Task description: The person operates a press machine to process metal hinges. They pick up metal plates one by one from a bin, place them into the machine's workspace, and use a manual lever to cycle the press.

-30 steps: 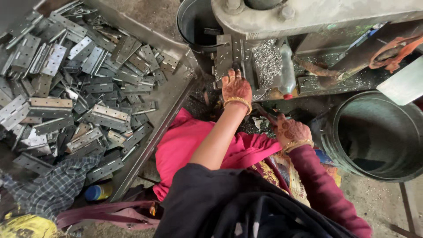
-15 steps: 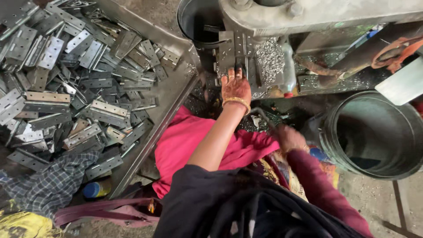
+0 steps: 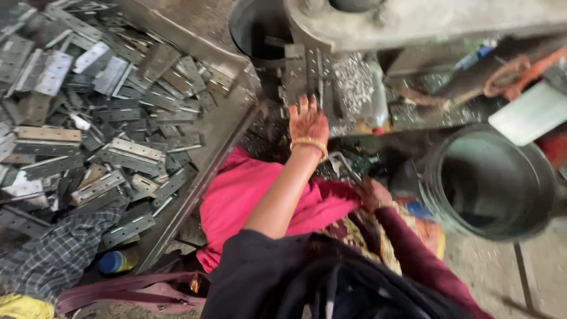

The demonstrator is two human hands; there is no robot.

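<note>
Left hand (image 3: 308, 121) stretched forward, fingers spread flat, holding nothing, touching metal hinge plate (image 3: 302, 74) on press bed at its 12 o'clock; right hand (image 3: 373, 194) low by lap, blurred, grip cannot tell; hinge pile (image 3: 100, 130) well apart at 9 o'clock; dark bucket (image 3: 490, 183) at 3 o'clock of right hand.

Left hand (image 3: 308, 123) stretched forward, fingers spread, touching metal plate (image 3: 302, 77) at machine (image 3: 413, 23) base. Gold bangle (image 3: 308, 143) on wrist. Right hand (image 3: 373, 195) low, blurred, at edge of pink cloth (image 3: 248, 195); grip not discernible. Heap of hinges (image 3: 106, 130) in tray at left. Grey drum (image 3: 490, 183) right. Metal chips (image 3: 353, 80) beside plate.
</note>
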